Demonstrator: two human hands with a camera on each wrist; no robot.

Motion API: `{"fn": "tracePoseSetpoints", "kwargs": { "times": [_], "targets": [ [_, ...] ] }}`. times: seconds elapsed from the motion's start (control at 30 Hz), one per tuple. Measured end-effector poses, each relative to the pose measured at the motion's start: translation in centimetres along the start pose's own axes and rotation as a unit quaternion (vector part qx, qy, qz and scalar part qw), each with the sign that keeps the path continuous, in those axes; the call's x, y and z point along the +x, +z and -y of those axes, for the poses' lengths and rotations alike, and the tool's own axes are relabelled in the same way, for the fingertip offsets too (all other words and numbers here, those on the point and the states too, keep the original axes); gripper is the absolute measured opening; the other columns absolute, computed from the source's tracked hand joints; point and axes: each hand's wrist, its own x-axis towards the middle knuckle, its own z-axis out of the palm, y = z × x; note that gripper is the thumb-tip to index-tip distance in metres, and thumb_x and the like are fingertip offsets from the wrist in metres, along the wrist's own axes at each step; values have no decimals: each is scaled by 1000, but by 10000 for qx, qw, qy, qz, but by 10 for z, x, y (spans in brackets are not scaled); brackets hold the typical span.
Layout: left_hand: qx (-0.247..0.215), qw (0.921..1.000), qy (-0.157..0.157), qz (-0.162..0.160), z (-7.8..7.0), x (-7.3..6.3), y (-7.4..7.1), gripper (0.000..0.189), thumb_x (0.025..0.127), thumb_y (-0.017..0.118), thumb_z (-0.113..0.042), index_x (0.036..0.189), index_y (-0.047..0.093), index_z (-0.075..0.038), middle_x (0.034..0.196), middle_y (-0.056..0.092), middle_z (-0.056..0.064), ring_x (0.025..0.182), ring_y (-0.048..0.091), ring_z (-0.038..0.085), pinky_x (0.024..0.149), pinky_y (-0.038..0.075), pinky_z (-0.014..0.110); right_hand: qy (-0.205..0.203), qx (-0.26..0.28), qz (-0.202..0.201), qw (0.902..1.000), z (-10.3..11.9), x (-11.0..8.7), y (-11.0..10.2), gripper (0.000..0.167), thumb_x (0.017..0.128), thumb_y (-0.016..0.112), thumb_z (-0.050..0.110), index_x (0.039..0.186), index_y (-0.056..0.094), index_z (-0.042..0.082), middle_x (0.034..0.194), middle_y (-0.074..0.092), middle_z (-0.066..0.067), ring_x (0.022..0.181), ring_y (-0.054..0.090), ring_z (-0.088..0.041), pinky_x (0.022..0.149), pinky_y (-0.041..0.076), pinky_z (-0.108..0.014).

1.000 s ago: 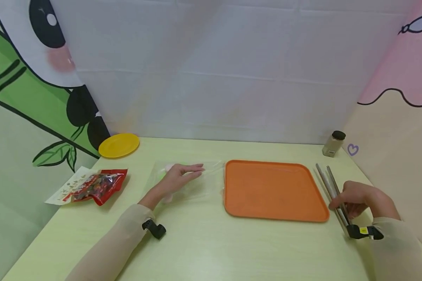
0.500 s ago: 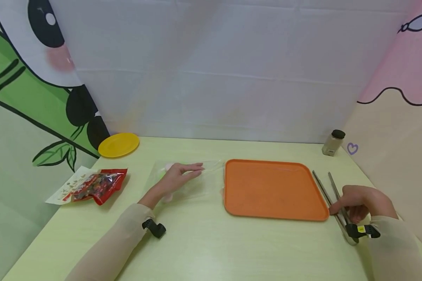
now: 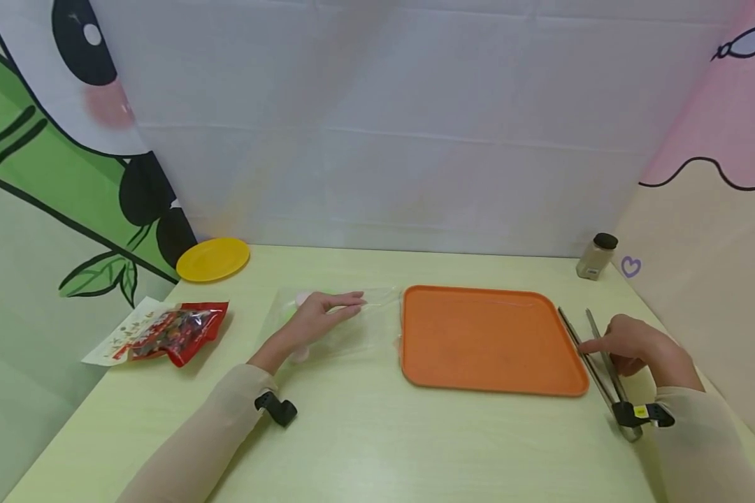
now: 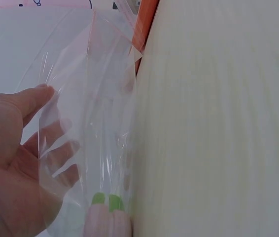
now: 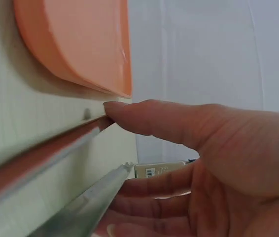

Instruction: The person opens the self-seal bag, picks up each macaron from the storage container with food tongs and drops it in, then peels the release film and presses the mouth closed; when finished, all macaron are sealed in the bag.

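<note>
My right hand (image 3: 638, 346) is around metal tongs (image 3: 595, 381) lying beside the orange tray (image 3: 491, 342). Its thumb touches the left arm of the tongs, and the bent fingers lie along the other arm. The two arms stand apart in a V, with their tips pointing away from me. My left hand (image 3: 317, 318) reaches over a clear plastic bag (image 3: 377, 325), fingers extended and loose. In the left wrist view those fingers show through the plastic, while the thumb stands apart. Pink pieces with green ends (image 4: 107, 212) are at the bag's near end; their kind is unclear.
A red-and-white food packet (image 3: 179, 334) lies at the left edge of the table, with a yellow plate (image 3: 212, 260) behind it. At the back right stands a black-capped jar (image 3: 596, 257). A pale cloth backdrop (image 3: 377, 140) closes off the far side.
The arms of the tongs have spread apart, and their tips now lie closer to the tray. My right hand has slid forward along them. The left hand stays in place.
</note>
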Motion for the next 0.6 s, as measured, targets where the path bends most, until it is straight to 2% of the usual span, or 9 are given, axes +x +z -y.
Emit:
{"fn": "tracePoseSetpoints", "kwargs": {
  "times": [0.03, 0.13, 0.2, 0.23, 0.37, 0.43, 0.5, 0.53, 0.6],
  "targets": [
    [-21, 10000, 11, -2, 1, 0, 0, 35, 100, 64, -20, 130, 67, -3, 146, 52, 11, 141, 42, 27, 105, 38, 46, -18, -14, 67, 10000, 1, 0, -1, 48, 88, 75, 41, 80, 55, -1, 66, 54, -5, 57, 58, -17, 58, 56, -33],
    [-30, 10000, 58, -49, 1, 0, -1, 37, 99, 66, -26, 129, 68, -5, 145, 55, 9, 139, 44, 23, 90, 43, 36, 33, -43, 328, 9994, 1, -1, -2, 45, 87, 76, 37, 83, 58, -4, 69, 62, -7, 58, 62, -18, 59, 58, -34],
    [-23, 9999, 96, -80, -1, 1, -2, 38, 98, 67, -29, 128, 69, -5, 144, 56, 8, 138, 45, 23, 76, 41, 30, 69, -28, 470, 9989, 0, -2, -4, 45, 87, 76, 36, 87, 59, -6, 72, 66, -10, 60, 65, -20, 61, 59, -36],
    [-30, 9999, 99, -94, -1, 1, -2, 39, 98, 67, -30, 127, 69, -5, 143, 56, 8, 138, 46, 23, 73, 39, 28, 90, -13, 510, 9987, 0, -3, -4, 46, 87, 77, 35, 88, 58, -7, 73, 67, -11, 61, 66, -21, 62, 59, -37],
    [-77, 9999, 41, -84, -1, 1, -2, 41, 97, 67, -32, 128, 69, -5, 144, 55, 9, 139, 45, 24, 64, 33, 31, 127, 66, 540, 9984, 0, -4, -4, 50, 86, 78, 35, 91, 55, -8, 73, 67, -13, 61, 67, -22, 62, 60, -38],
    [-115, 9999, -19, -58, -1, 0, -1, 41, 98, 67, -33, 129, 68, -6, 145, 55, 8, 139, 44, 24, 76, 43, 32, 119, 84, 513, 9986, 0, -7, -4, 53, 86, 78, 38, 92, 55, -9, 73, 67, -13, 60, 68, -22, 61, 59, -37],
    [-165, 9998, -49, -46, -1, -1, 0, 40, 98, 67, -31, 129, 68, -6, 145, 54, 8, 139, 44, 24, 90, 47, 40, 85, 79, 411, 9991, 1, -11, -7, 57, 87, 77, 41, 93, 55, -12, 73, 66, -13, 59, 68, -22, 60, 59, -37],
    [-171, 9998, -62, -53, -1, -2, 1, 40, 98, 67, -31, 129, 68, -6, 145, 55, 7, 139, 44, 24, 101, 44, 44, 36, 55, 335, 9994, 1, -14, -9, 59, 88, 75, 43, 94, 56, -13, 73, 66, -13, 59, 67, -22, 60, 59, -37],
    [-193, 9998, -79, -71, -1, -2, 1, 39, 97, 68, -30, 129, 69, -7, 144, 55, 6, 139, 44, 24, 112, 34, 52, -54, 36, 110, 9999, 5, -20, -15, 60, 91, 72, 44, 94, 58, -14, 74, 65, -12, 58, 67, -22, 60, 59, -36]
  ]
}}
